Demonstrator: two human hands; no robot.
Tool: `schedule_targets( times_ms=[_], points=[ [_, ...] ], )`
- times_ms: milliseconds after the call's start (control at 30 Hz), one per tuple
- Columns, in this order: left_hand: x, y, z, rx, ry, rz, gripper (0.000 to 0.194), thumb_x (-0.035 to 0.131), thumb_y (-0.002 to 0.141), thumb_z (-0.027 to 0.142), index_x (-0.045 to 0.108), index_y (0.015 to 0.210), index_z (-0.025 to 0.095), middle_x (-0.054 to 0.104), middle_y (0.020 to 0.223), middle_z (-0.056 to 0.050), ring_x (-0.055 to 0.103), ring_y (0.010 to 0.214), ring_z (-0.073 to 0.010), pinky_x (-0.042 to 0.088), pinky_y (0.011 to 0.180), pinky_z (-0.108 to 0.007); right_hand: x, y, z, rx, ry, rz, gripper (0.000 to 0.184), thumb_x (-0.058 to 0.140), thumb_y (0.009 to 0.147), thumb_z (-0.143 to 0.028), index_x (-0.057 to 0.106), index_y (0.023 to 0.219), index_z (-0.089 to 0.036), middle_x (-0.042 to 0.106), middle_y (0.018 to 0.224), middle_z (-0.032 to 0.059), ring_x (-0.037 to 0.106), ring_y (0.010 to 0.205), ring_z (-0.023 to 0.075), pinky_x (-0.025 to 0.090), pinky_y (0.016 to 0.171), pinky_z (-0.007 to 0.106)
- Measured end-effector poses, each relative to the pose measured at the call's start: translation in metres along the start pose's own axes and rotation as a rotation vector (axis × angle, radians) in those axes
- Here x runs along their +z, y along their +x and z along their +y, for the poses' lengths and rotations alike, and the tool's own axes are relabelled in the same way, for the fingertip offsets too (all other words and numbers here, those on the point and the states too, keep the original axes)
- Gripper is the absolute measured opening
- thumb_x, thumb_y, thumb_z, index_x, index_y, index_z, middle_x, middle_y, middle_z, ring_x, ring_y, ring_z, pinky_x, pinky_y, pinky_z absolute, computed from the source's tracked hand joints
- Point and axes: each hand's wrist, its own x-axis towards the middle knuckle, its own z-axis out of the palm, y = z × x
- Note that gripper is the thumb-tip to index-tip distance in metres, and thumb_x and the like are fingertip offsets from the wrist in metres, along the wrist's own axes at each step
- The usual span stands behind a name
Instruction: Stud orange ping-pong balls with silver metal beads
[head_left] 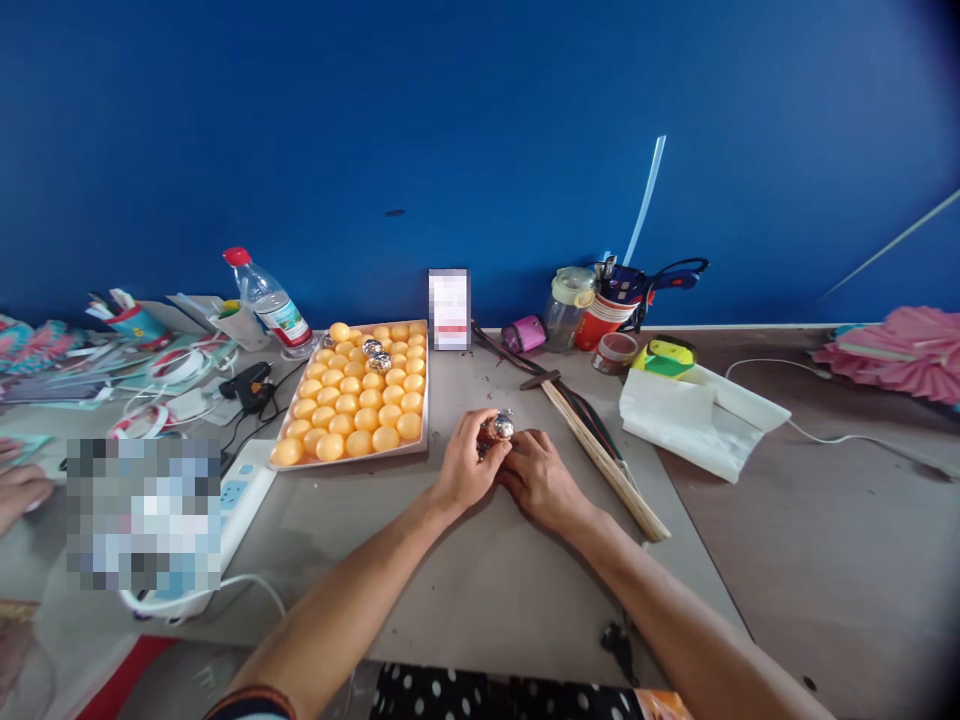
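My left hand (471,460) is closed round a shiny silver foil-wrapped ball (501,427), which shows between its thumb and fingers. Close against it, my right hand (541,477) has its fingers curled in, touching the left thumb below the ball. What those fingers pinch, if anything, is hidden. Left of both hands lies a shallow box (424,425) filled with rows of orange balls (367,419). Two silver foil-wrapped balls (379,361) rest on top of them toward the back.
Thin wooden sticks (600,455) lie right of my hands, near white paper (694,425). A phone (449,310), glass jar (568,310) and red cup (606,318) stand by the blue wall. Leftward are a bottle (274,300), a power strip (244,490) and another person's hand (22,492).
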Motion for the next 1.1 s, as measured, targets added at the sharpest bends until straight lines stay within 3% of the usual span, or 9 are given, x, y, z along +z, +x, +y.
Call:
schedule_targets(
  times_ms=[167,267,433,567,667,833,1000,1100],
  points=[
    [-0.002,0.002,-0.003,0.052,-0.03,-0.017,0.037,0.047,0.088,0.024,0.045,0.125,0.018,0.057,0.112,-0.012,0.055,0.101,-0.0186,0.047,0.087,-0.033,-0.001,0.001,-0.004,0.05,0.013,-0.02,0.016,0.05,0.085,-0.021,0.065,0.08,-0.019,0.061,0.084,0.0077,0.048,0.086,0.022,0.038,0.075,0.034],
    [-0.003,0.003,-0.004,0.097,-0.042,-0.02,0.033,0.048,0.088,0.025,0.049,0.121,0.019,0.057,0.11,-0.01,0.055,0.1,-0.0181,0.048,0.086,-0.033,-0.004,0.001,-0.003,0.12,0.096,0.039,0.018,0.046,0.085,-0.02,0.062,0.077,-0.018,0.061,0.081,0.0076,0.05,0.08,0.0206,0.038,0.073,0.033],
    [0.0,0.002,-0.005,0.078,-0.091,0.007,0.038,0.056,0.083,0.022,0.05,0.121,0.02,0.055,0.11,-0.01,0.055,0.099,-0.0182,0.048,0.085,-0.033,-0.006,0.002,0.008,0.409,0.524,0.214,0.013,0.047,0.082,-0.024,0.058,0.077,-0.019,0.059,0.07,0.0018,0.053,0.067,0.0158,0.04,0.066,0.028],
    [0.001,0.002,-0.005,0.055,-0.081,0.008,0.039,0.057,0.081,0.017,0.05,0.12,0.02,0.056,0.109,-0.009,0.054,0.101,-0.0186,0.046,0.089,-0.034,-0.004,0.003,0.011,0.59,0.887,0.327,0.013,0.058,0.076,-0.033,0.059,0.079,-0.02,0.051,0.06,-0.0035,0.045,0.054,0.0111,0.036,0.053,0.024],
    [0.001,0.002,-0.006,0.029,-0.073,-0.004,0.04,0.057,0.081,0.017,0.05,0.121,0.021,0.056,0.11,-0.009,0.054,0.102,-0.0193,0.045,0.089,-0.035,-0.007,0.005,0.007,0.607,1.1,0.371,0.018,0.065,0.071,-0.036,0.06,0.072,-0.019,0.051,0.058,-0.0039,0.044,0.054,0.0095,0.035,0.053,0.023],
    [0.001,0.001,-0.005,0.037,-0.075,-0.017,0.039,0.056,0.081,0.017,0.05,0.12,0.021,0.057,0.11,-0.008,0.054,0.102,-0.0196,0.046,0.088,-0.035,-0.015,0.008,-0.003,0.606,1.395,0.255,0.028,0.076,0.058,-0.034,0.066,0.079,-0.019,0.063,0.069,0.0002,0.052,0.062,0.0112,0.04,0.061,0.026],
    [0.001,0.002,-0.003,0.045,-0.056,-0.037,0.042,0.058,0.079,0.014,0.05,0.119,0.021,0.057,0.109,-0.008,0.054,0.101,-0.0191,0.046,0.088,-0.035,-0.015,0.006,-0.003,0.58,1.372,0.287,0.021,0.074,0.065,-0.035,0.06,0.066,-0.019,0.056,0.055,-0.0034,0.047,0.054,0.0089,0.036,0.055,0.024],
    [0.001,0.002,-0.002,0.049,-0.049,-0.039,0.04,0.058,0.079,0.015,0.051,0.118,0.021,0.057,0.109,-0.008,0.054,0.101,-0.0193,0.046,0.088,-0.035,-0.015,0.006,-0.002,0.593,1.385,0.255,0.021,0.075,0.063,-0.034,0.062,0.068,-0.019,0.058,0.059,-0.0025,0.048,0.056,0.0092,0.037,0.056,0.023]
  ],
)
